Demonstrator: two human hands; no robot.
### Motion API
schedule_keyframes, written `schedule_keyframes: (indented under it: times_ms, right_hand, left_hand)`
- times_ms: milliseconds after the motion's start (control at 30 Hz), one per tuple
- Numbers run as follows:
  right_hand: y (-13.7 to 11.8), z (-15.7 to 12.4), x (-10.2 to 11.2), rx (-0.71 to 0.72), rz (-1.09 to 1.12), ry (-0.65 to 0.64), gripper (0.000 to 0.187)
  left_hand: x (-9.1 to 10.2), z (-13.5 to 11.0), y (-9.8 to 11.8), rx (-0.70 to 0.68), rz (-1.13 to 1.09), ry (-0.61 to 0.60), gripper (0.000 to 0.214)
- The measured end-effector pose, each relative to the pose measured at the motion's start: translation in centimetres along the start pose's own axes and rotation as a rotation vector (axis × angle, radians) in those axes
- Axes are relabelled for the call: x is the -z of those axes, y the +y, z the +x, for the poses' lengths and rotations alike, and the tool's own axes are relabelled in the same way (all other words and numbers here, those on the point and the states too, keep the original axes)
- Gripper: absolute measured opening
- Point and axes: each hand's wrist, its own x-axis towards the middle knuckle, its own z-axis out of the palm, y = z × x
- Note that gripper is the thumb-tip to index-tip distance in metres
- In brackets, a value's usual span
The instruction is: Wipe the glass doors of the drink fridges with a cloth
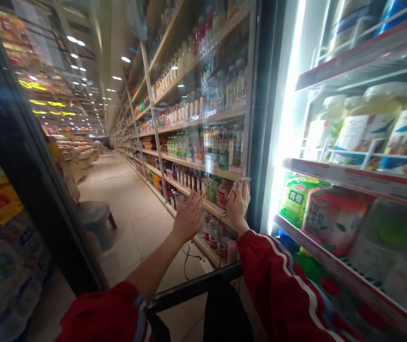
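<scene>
Head view, supermarket aisle beside an open refrigerated cabinet. Both hands lie on the glass door (pixel 135 199), which stands swung out in front of the person; its dark frame (pixel 196 287) runs along the bottom edge and up the left side.

The left hand (pixel 188 217) rests palm-first against the pane, its fingers (pixel 196 199) spread wide and holding nothing; the forearm is bare, with the red sleeve pushed back to the elbow. The right hand (pixel 238 203), just beside it and slightly higher, presses a pale cloth (pixel 241 180) against the glass near the hinged edge. Its fingers lie close together over the cloth, whose top edge shows above the fingertips. The right arm wears a red sleeve (pixel 281 289) with white stripes.

Right of the door, a bright light strip (pixel 288 118) runs vertically along the cabinet opening. Inside, a wire-fronted shelf (pixel 353 178) carries bottles with white and blue labels (pixel 363 130). Below it sit a green packet (pixel 296 199) and a pink packet (pixel 333 216), side by side. The top shelf is cropped and blurred.

Through the pane appear long aisle shelving (pixel 196 114) stocked with bottled drinks, the pale tiled floor (pixel 125 204) and a low stool (pixel 94 218) at the left. Labels are too blurred to read.
</scene>
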Motion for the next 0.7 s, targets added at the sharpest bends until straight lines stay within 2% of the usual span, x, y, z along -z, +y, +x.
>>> schedule_keyframes:
  times_ms: [67,200,300,500,567,700]
  right_hand:
    - [-0.3,-0.9,-0.1,0.012,0.020,-0.007,0.048]
    - [-1.5,-2.7,-0.1,0.181,0.031,-0.116,0.047]
    - [-1.2,-2.6,0.2,0.259,0.005,-0.172,0.046]
    - [0.6,-1.2,0.8,0.080,-0.045,-0.053,0.048]
    - [-0.2,-2.1,0.6,0.111,-0.039,-0.075,0.048]
    - [-3.6,-5.2,-0.2,0.308,-0.039,-0.156,0.044]
  left_hand:
    - [-0.2,0.2,0.5,-0.006,-0.008,-0.014,0.057]
    - [-0.5,0.7,1.5,-0.038,-0.010,-0.032,0.054]
    - [-0.5,0.8,1.7,-0.044,-0.004,-0.034,0.053]
    - [-0.5,-0.3,1.1,-0.023,0.014,-0.042,0.054]
    - [-0.4,-0.8,1.0,-0.013,0.015,-0.050,0.056]
    - [0.1,-1.9,0.6,0.009,0.032,-0.075,0.053]
